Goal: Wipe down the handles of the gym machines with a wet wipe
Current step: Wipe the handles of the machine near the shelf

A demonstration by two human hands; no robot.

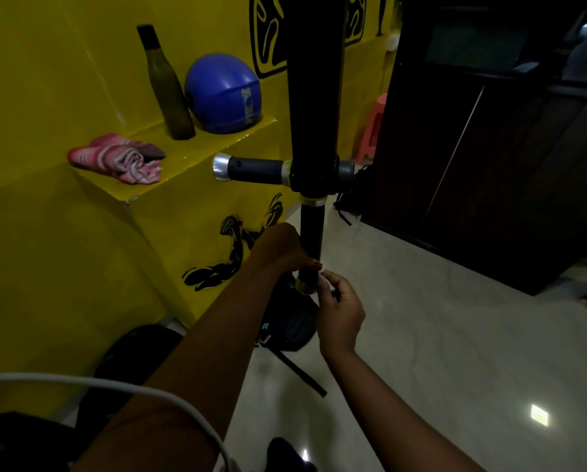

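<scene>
A black machine bar (314, 97) hangs down the middle of the head view. A side handle (253, 170) with a silver end cap sticks out to the left, and a lower handle (312, 236) points down toward me, ending in a silver cap (305, 287). My left hand (280, 248) is wrapped around the lower handle's bottom end from the left. Just right of that cap, my right hand (340, 310) pinches a small white wet wipe (327, 280) between its fingers.
A yellow wall ledge (169, 172) on the left carries a pink striped towel (118, 158), a dark bottle (167, 86) and a blue helmet (222, 93). Dark bags (287, 321) lie on the pale floor below. A dark cabinet (489, 148) stands right, a pink stool (372, 131) behind.
</scene>
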